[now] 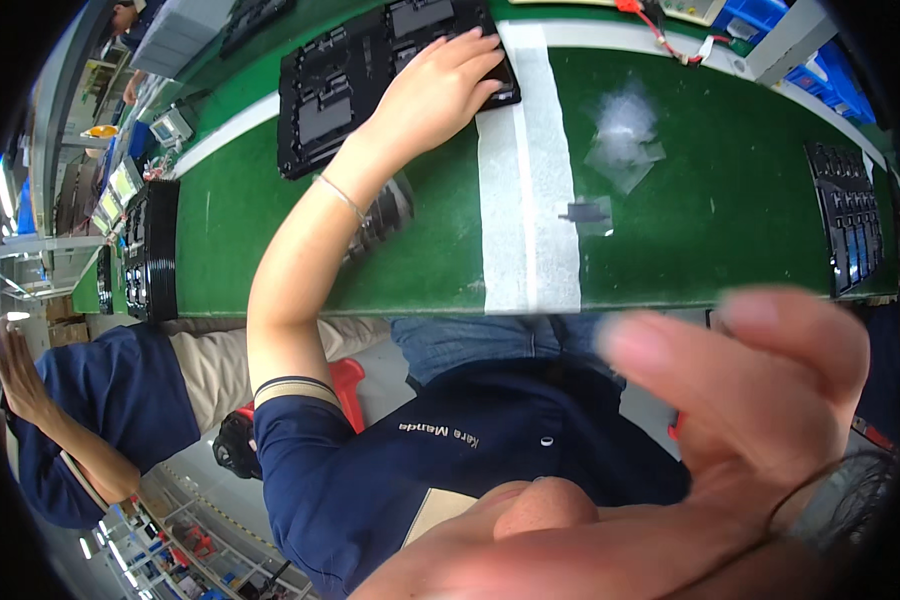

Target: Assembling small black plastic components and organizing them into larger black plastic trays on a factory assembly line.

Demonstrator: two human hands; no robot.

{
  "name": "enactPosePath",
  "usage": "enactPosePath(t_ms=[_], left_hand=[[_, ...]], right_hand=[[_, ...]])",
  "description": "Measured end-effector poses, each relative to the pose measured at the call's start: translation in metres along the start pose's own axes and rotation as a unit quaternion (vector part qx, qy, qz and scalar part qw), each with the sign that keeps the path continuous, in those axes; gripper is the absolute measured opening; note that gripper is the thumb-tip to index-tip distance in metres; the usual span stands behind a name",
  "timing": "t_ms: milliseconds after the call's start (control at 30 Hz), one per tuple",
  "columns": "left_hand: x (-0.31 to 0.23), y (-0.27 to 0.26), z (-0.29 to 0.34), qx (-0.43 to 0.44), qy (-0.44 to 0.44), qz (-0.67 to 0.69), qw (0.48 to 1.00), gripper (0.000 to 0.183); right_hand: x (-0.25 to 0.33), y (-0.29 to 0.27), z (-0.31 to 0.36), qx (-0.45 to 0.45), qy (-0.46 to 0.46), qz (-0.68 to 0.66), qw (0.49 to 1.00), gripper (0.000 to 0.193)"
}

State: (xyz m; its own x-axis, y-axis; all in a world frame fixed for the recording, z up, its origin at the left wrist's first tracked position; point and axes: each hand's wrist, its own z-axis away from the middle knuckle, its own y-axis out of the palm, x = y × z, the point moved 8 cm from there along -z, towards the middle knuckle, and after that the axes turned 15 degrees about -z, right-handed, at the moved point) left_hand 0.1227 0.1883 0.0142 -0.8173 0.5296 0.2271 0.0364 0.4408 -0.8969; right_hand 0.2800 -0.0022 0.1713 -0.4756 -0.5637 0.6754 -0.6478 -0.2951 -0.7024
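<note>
My left hand (pixel 450 82) rests over the right end of a black plastic tray (pixel 345 58) at the far side of the green work surface, its fingers stretched out. The tray has molded slots and grey rectangular pieces in it. Close to the camera at the lower right is my right hand (pixel 770 380), raised and blurred. Its fingers are bent but apart, and nothing shows between them. A clear plastic piece with dark marks (pixel 382 218) lies partly behind my left forearm.
A white strip (pixel 530 200) crosses the green table (pixel 690 255). Thin clear films (pixel 625 145) and a small dark-marked film (pixel 592 215) lie right of it. Stacked black trays (pixel 152 250) stand left, another black tray (pixel 850 220) right. A co-worker (pixel 110 410) is at left.
</note>
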Motion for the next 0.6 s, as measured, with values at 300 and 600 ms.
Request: enactPosePath(t_ms=[300,600], left_hand=[[0.089,0.081,-0.018,0.112,-0.145,-0.037,0.982,0.073],[-0.017,-0.022,-0.021,-0.091,-0.015,0.093,0.991,0.036]], right_hand=[[0.017,0.024,-0.038,-0.088,-0.058,-0.078,0.991,0.012],[-0.012,0.005,-0.043,0.110,-0.204,0.031,0.972,0.026]])
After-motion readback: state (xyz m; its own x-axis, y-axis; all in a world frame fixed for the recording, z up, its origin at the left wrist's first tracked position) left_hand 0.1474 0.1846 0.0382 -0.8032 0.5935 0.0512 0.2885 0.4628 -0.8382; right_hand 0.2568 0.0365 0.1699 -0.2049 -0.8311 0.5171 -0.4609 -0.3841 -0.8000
